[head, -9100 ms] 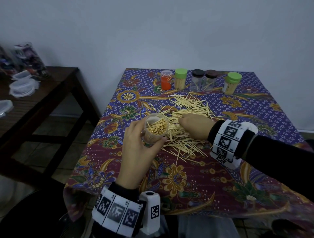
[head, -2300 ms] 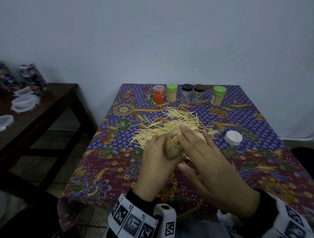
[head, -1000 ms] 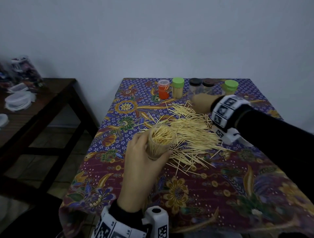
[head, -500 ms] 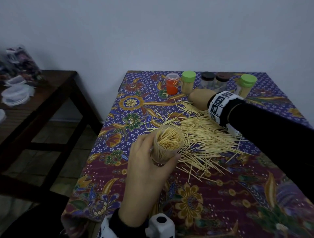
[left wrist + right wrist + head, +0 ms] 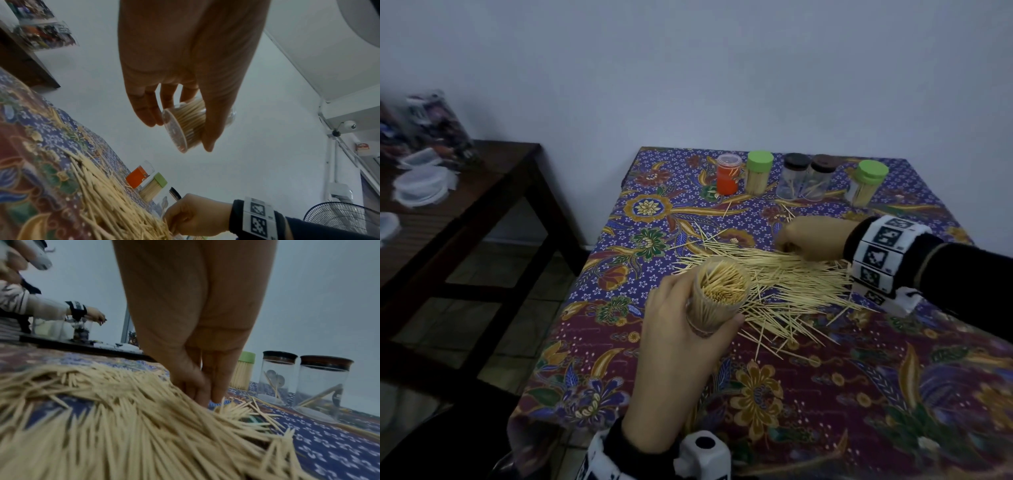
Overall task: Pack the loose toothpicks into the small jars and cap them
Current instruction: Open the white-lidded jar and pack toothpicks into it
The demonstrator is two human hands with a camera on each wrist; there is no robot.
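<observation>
A: Largest item?
B: Table under a floral cloth [image 5: 808,404], filling the lower right of the head view. A pile of loose toothpicks [image 5: 784,284] lies at frame centre.

A: Hands?
B: Left hand [image 5: 681,346], lower centre, is wrapped around an uncapped jar [image 5: 717,296], raised off the cloth and packed with toothpicks. Right hand [image 5: 813,238], centre right, is curled, fingertips [image 5: 202,400] down in the pile's far edge; whether they hold any picks cannot be told.

A: Other jars?
B: Five capped jars [image 5: 806,176] in a row at upper centre, along the far edge.
</observation>
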